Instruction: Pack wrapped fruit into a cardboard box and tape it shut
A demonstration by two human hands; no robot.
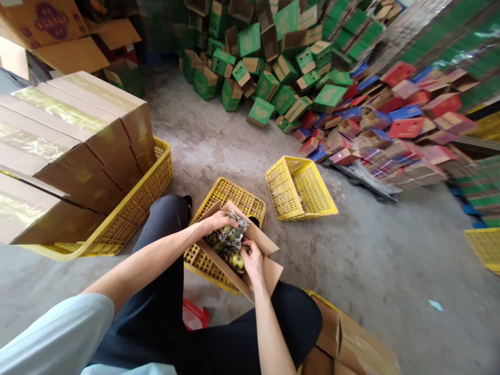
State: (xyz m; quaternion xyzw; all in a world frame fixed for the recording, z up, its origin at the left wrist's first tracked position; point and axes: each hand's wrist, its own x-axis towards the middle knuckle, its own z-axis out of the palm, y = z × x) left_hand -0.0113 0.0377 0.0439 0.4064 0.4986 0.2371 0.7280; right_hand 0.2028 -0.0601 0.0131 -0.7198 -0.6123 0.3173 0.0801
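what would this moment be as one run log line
left hand: on clear wrap | right hand: at yellow-green fruit | carton: flaps open, fruit inside, over yellow crate

Free room is lying above the box, its flaps sticking out beside the right hand. Tall cartons are walling off the left; bare floor is stretching rightward (past the tipped crate), and heaped boxes are blocking the far side.

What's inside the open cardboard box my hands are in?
Round, mottled yellow-and-green pieces, possibly fruit, with crinkly clear plastic over some. Your left hand and right hand cover parts; the cardboard box's bottom is hidden.
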